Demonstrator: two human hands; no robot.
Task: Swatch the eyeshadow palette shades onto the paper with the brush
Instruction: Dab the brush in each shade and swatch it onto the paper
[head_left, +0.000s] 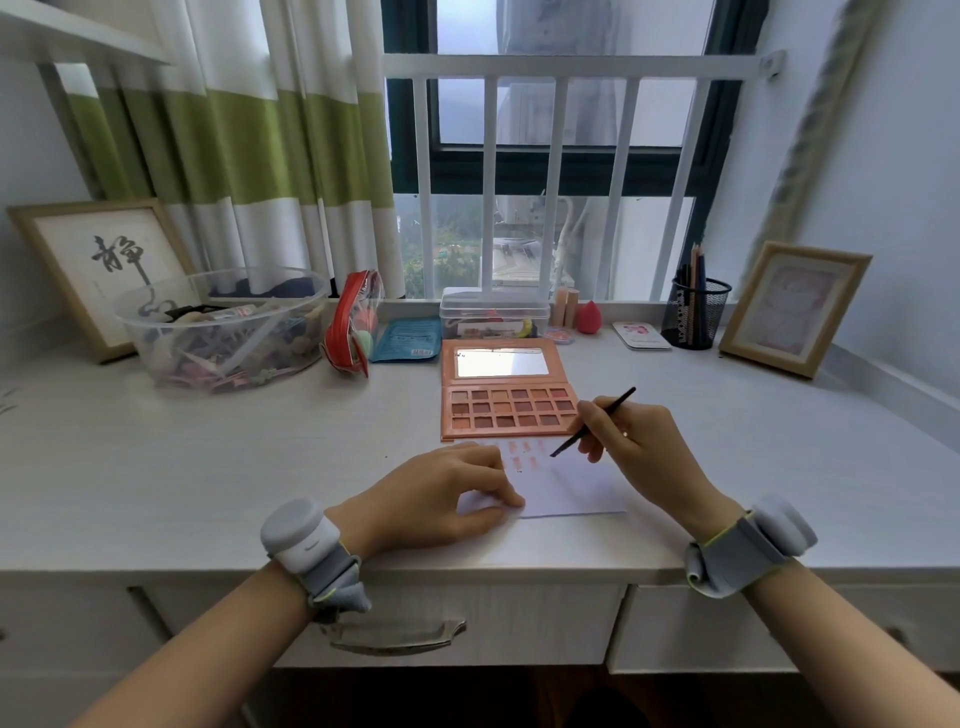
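Pinching brush (592, 422) between right fingers (597, 441), tip over paper (571, 488)

Matt pale wood-grain desk (260, 457), glossy clear plastic tub (223, 332).

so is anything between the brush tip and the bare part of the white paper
Nothing visible. The thin black brush, held in the right hand, has its tip over the white paper sheet beside the pink swatches; the left hand rests on the sheet's left edge.
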